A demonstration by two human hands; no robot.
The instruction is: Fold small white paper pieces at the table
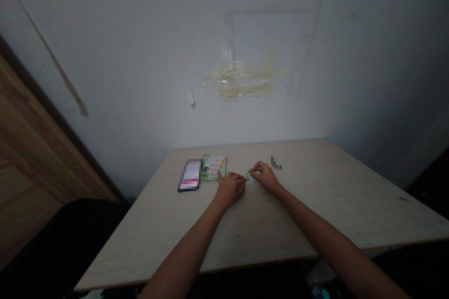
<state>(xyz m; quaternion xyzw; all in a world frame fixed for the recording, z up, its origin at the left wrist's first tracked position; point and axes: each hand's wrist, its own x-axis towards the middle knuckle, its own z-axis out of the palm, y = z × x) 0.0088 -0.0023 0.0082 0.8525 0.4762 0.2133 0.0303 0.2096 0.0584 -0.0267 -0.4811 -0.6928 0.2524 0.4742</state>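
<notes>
Between my two hands lies a small white-and-green piece (249, 179), thin like paper or wrapper; what it is exactly is too small to tell. The fingers of my left hand (229, 190) are bent and press on its left edge, the thumb sticking up apart from them. My right hand (265, 176) pinches its upper right side between thumb and fingertips. Just beyond my left hand rests a green-and-white printed packet (214, 167). A crumpled green-and-white wrapper (275, 162) sits past my right hand.
A phone (190, 175) with a lit, blurred screen lies left of the packet on the pale wooden table (266, 238). Behind the table's far edge rises a grey wall (147, 56) with peeling clear tape (242, 79). A dark chair-like shape (80, 238) stands at the left.
</notes>
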